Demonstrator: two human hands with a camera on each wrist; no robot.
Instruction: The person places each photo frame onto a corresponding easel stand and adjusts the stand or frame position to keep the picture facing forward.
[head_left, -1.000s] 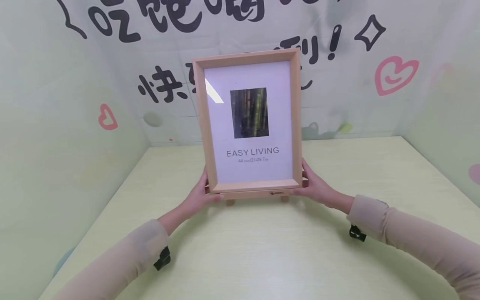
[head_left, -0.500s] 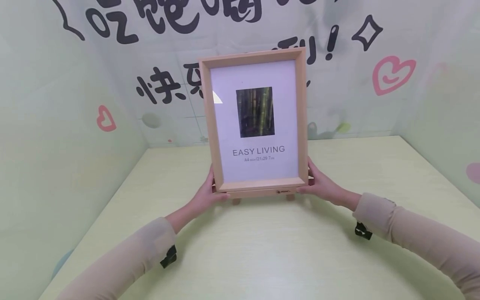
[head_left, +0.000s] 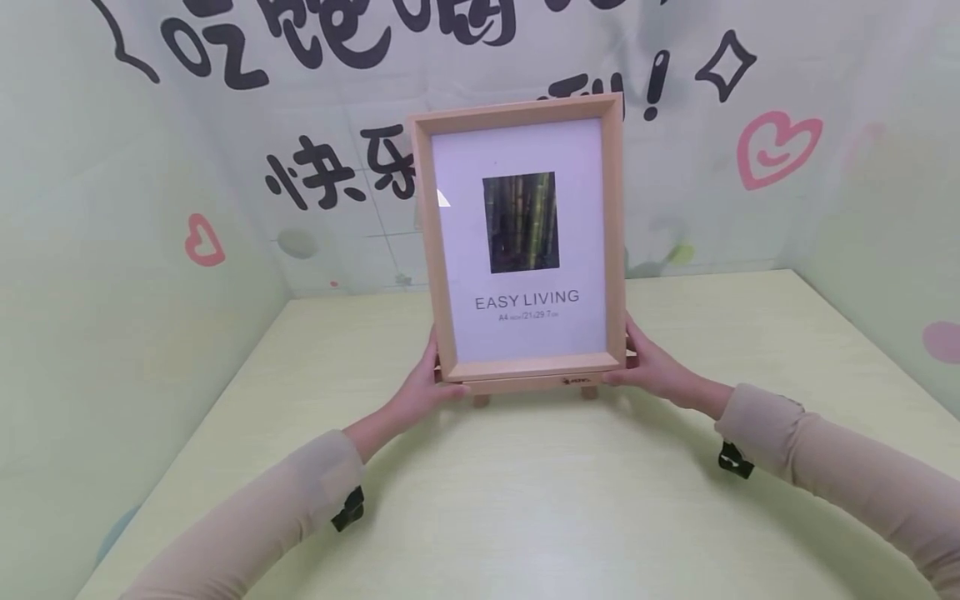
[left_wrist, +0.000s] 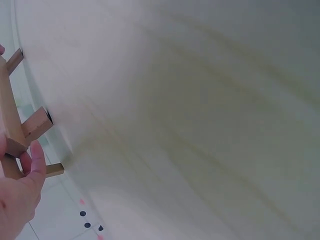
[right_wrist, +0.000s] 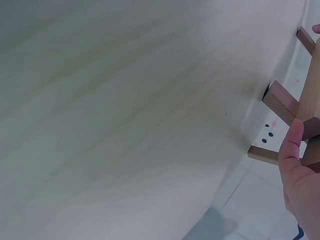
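A light wood picture frame (head_left: pixel 525 337) stands upright in the head view, leaning back slightly, with a bamboo picture and "EASY LIVING" on its sheet. Under it runs the ledge (head_left: pixel 525 384) of a small wooden easel with short feet. My left hand (head_left: pixel 416 393) grips the lower left corner, thumb in front of the ledge and fingers behind. At the lower right corner my right hand (head_left: pixel 663 373) holds on the same way. Both wrist views show the easel's wooden legs (left_wrist: pixel 37 125) beside the thumbs. Whether the feet touch the table cannot be told.
The pale wood-grain table (head_left: pixel 540 483) spreads out in front of the frame and to both sides. Behind stands a white cloth backdrop (head_left: pixel 330 250) with black lettering and hearts. Pale walls flank the table left and right. Black wrist mounts (head_left: pixel 735 460) hang under the sleeves.
Frame and easel have shifted a little to the right, carried along by both hands. The grip at each lower corner looks the same. The head view has turned slightly right.
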